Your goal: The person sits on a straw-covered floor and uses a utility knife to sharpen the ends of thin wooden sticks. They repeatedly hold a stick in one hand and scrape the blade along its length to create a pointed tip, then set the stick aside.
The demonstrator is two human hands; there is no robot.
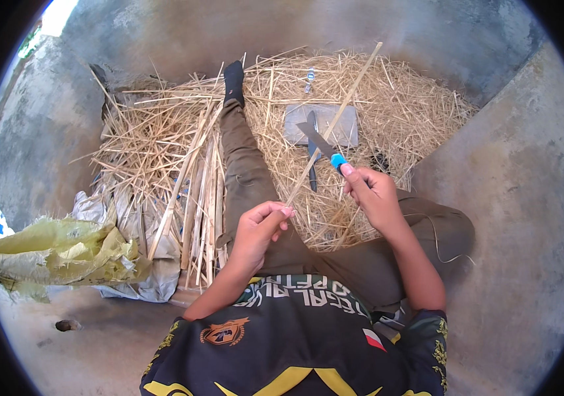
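Loose straw (pixel 420 99) around, left grip (pixel 262 224) pinching pale strip (pixel 348 99) by near end, slanting away rightward, right grip (pixel 371 196) clasping knife (pixel 327 149)

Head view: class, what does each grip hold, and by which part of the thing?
The left grip pinches a long, pale strip at its near end; the right grip holds a knife by its handle.

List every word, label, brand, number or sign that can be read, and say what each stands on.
Dark shirt: large white lettering; wording not copied here.
Orange badge on it: any lettering too small to read.
Small blue-and-white item on the straw: any print too small to read.
Knife in the right hand: no lettering visible.
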